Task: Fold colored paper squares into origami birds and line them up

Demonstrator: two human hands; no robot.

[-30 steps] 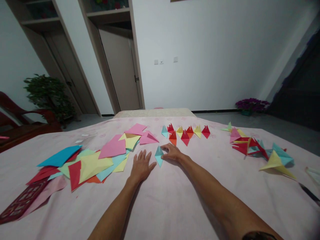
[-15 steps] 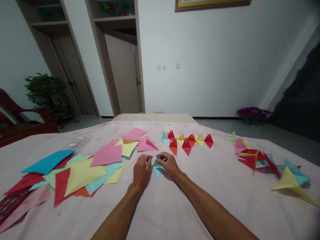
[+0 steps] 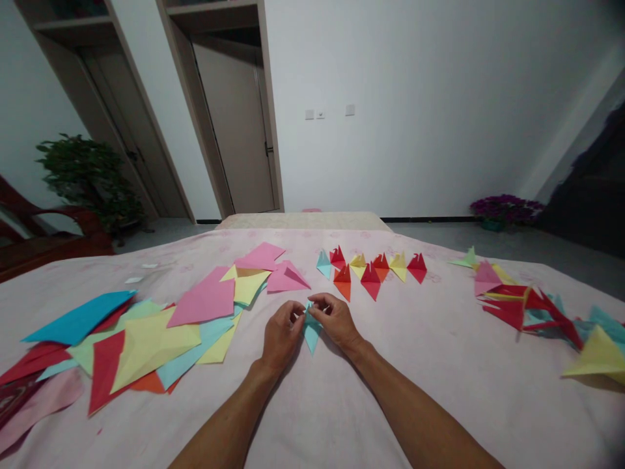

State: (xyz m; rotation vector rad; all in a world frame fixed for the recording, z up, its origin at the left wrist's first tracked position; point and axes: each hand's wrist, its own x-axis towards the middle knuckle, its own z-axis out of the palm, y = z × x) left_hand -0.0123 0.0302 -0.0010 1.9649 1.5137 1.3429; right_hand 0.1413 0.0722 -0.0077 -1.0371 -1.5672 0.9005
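Note:
A light blue folded paper crane (image 3: pixel 312 334) is between my hands near the middle of the table, its pointed end toward me. My left hand (image 3: pixel 284 332) pinches its upper left side, thumb and forefinger together. From the other side, my right hand (image 3: pixel 336 321) pinches the upper part with thumb and forefinger. The fingers partly cover the top of the fold. Just beyond my hands stand small folded cranes in rows: a light blue one (image 3: pixel 323 264), a dark red one (image 3: pixel 417 268), an orange one (image 3: pixel 342 283), a red one (image 3: pixel 371 283) and several more.
At the left lies a spread pile of coloured paper, with a yellow sheet (image 3: pixel 156 345), a pink sheet (image 3: pixel 208 299) and a blue sheet (image 3: pixel 81 319). More folded paper, including a red piece (image 3: pixel 505 312) and a yellow piece (image 3: pixel 598 357), lies at the right on the pink tablecloth (image 3: pixel 424 391).
My left hand has moved in from beside the light blue crane and now grips it along with the right. The camera view has tilted slightly downward.

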